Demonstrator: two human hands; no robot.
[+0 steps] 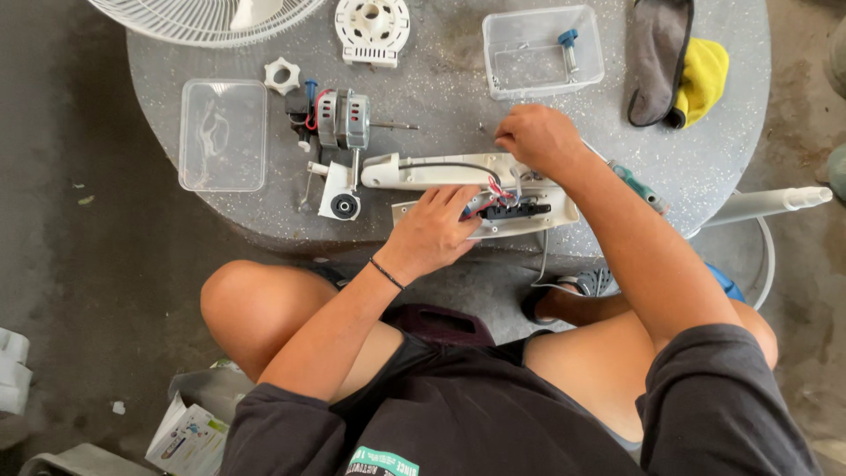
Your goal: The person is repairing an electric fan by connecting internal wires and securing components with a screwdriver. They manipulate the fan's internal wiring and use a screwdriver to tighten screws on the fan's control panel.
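Observation:
A white plastic fan housing lies open on the round grey table, with red and black wires and a black switch block showing inside it. My left hand rests on the housing's near edge, fingers on the switch block. At the housing's far right end my right hand is closed with the fingertips pinched together; what they pinch is hidden. A grey fan motor with a thin shaft lies just left of the housing.
Two clear plastic boxes stand on the table, one at the left, one at the back holding a blue-handled part. A white fan grille, white round plate, white nut, grey-and-yellow cloth, teal-handled screwdriver.

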